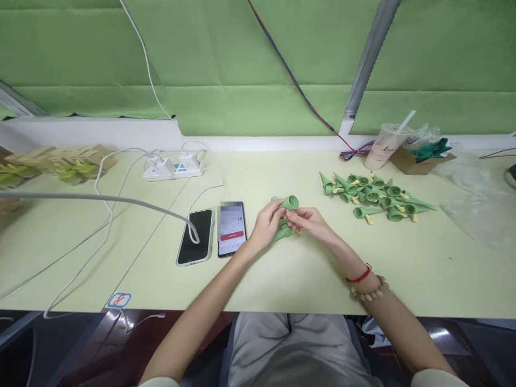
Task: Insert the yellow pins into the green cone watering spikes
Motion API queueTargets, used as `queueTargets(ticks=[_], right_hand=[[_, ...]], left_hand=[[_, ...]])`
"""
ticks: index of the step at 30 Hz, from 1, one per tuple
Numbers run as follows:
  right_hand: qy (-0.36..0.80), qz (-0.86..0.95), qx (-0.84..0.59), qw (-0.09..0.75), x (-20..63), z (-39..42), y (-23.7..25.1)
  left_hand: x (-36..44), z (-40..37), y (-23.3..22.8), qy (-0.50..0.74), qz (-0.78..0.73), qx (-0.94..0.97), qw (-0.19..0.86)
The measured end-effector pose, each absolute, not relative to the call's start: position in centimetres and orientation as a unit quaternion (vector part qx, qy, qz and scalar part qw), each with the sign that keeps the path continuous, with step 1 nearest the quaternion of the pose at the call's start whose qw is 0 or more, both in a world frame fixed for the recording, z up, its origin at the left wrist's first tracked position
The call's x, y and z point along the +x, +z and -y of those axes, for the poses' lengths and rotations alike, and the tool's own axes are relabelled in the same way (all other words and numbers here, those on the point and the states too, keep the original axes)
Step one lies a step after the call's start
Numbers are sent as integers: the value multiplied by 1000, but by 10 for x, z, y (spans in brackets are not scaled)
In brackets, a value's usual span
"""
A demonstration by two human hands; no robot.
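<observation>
Matt green plastic cones; smooth matt table.

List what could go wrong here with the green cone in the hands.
The left hand and right hand hold the green cone above the table; a slip might send it rolling toward the two phones. The pile of cones lies near a lidded cup, which a reach could tip.

Two phones; power strip; cup.

Two phones side by side on worktop. One power strip. One lidded cup with straw. One cardboard box. Green cone pieces: heap, roughly fifteen, exact count unclear.
</observation>
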State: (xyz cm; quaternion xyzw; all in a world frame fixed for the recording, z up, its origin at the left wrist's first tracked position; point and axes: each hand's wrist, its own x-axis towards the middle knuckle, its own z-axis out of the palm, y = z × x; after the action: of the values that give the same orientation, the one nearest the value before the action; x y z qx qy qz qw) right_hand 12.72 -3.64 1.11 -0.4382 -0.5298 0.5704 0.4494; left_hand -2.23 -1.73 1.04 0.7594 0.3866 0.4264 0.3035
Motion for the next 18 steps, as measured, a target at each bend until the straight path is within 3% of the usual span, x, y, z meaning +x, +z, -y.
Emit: queueTargets(ticks=[8,15,18], right_hand=[[432,619,-497,428,134,36,11],[117,730,-550,388,130,38,2],[56,731,-559,388,127,42,1]], left_hand=[[-22,21,13,402,-408,769,283],[-23,19,10,396,-421,773,263],[-22,19,9,408,-428,759,270]])
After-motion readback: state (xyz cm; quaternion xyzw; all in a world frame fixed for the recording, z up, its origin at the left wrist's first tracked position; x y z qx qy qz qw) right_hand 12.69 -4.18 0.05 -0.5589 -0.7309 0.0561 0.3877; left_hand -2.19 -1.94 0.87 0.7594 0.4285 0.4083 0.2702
